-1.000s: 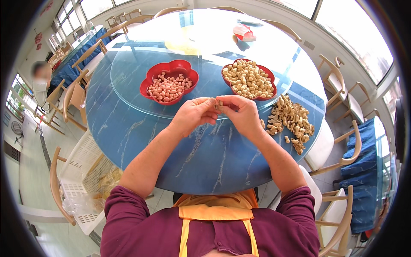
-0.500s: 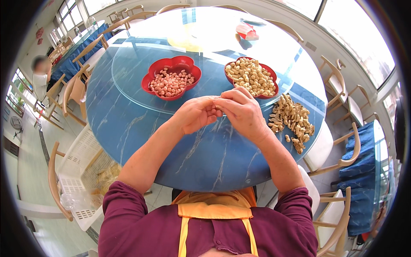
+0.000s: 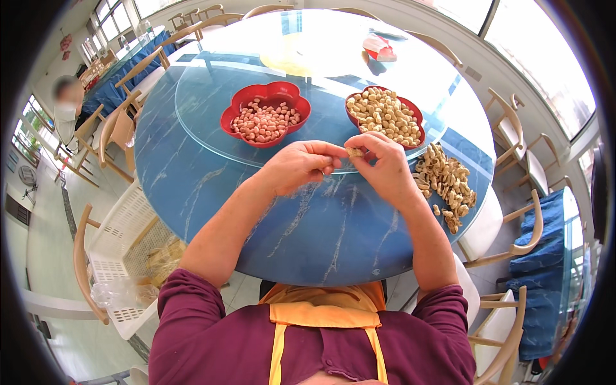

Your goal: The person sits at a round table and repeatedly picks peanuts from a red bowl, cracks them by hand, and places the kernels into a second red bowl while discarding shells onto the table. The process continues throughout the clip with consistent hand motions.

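Observation:
Between the thumb and fingers of my right hand (image 3: 385, 168) is a tan peanut shell (image 3: 355, 153). My left hand (image 3: 298, 168) reaches its index finger to that shell, while its other fingers curl in; whatever they may hold is hidden. Just beyond my left hand, a red petal-shaped bowl (image 3: 301, 102) contains shelled pink peanuts (image 3: 264, 120). A second red bowl (image 3: 420, 122), past my right hand, is heaped with unshelled peanuts (image 3: 384, 115). Beside my right wrist, a pile of broken peanut shells (image 3: 446, 179) lies on the blue tabletop (image 3: 308, 237).
Both bowls stand on a round glass turntable (image 3: 192, 122). A red-and-white packet (image 3: 380, 48) lies farther back. At left, a white plastic basket (image 3: 109, 247) sits by a chair. Wooden chairs (image 3: 507, 122) ring the table, and a person (image 3: 66, 112) is far left.
My hands have drawn slightly apart, and the peanut shell now shows in my right fingers. My left index finger has straightened. The whole view has shifted a little.

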Action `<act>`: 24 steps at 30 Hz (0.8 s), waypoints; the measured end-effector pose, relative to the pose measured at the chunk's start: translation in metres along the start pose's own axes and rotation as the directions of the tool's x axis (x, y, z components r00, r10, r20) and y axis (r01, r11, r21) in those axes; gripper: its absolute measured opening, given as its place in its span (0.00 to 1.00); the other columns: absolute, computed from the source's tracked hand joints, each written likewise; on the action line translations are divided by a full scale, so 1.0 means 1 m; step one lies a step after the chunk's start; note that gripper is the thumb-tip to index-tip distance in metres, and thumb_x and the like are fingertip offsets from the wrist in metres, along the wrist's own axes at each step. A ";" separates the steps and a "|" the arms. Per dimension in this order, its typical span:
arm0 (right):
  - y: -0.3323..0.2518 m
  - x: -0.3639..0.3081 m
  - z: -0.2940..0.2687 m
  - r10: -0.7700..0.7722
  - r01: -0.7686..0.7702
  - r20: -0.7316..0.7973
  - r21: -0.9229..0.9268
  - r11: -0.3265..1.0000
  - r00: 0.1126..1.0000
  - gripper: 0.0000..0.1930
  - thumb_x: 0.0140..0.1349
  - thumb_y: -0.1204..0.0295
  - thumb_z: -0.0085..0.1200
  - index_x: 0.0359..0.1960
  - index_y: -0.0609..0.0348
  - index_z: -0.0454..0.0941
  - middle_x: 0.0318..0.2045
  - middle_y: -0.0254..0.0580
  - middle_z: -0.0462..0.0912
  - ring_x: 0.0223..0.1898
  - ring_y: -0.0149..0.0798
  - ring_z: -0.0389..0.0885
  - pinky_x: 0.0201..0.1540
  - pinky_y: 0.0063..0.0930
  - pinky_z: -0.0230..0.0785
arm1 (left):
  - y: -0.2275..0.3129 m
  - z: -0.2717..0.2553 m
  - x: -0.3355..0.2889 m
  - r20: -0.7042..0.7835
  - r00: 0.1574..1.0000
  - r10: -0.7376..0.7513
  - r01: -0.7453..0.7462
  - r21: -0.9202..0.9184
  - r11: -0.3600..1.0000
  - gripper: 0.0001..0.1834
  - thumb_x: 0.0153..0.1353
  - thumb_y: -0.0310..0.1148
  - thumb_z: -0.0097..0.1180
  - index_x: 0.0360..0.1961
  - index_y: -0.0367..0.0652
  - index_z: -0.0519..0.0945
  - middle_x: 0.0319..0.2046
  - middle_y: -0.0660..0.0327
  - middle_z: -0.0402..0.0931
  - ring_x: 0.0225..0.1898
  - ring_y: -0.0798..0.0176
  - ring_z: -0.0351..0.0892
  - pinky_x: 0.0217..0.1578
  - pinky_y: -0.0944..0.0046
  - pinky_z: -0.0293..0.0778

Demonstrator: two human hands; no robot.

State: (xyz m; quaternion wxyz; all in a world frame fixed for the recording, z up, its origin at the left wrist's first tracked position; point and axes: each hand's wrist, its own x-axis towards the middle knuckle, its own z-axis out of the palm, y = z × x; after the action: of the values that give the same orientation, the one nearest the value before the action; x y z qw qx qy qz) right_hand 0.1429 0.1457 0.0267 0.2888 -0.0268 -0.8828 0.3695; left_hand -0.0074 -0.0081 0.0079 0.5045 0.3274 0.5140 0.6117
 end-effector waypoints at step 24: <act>0.057 0.034 -0.047 -0.185 0.085 -0.095 -0.629 0.773 0.978 0.13 0.58 0.79 0.52 0.40 0.51 0.86 0.45 0.37 0.84 0.57 0.45 0.74 0.54 0.40 0.70 | 0.006 -0.002 0.006 0.230 0.493 0.839 -0.349 0.936 -0.052 0.11 0.53 0.18 0.57 0.37 0.39 0.83 0.40 0.57 0.80 0.50 0.51 0.77 0.53 0.55 0.73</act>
State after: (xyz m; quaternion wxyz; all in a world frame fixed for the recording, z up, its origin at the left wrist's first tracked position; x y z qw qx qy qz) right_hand 0.1297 0.2258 0.0314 0.3559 -0.0850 -0.9301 0.0330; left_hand -0.0122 -0.0030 0.0121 -0.2448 0.6000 0.6423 0.4093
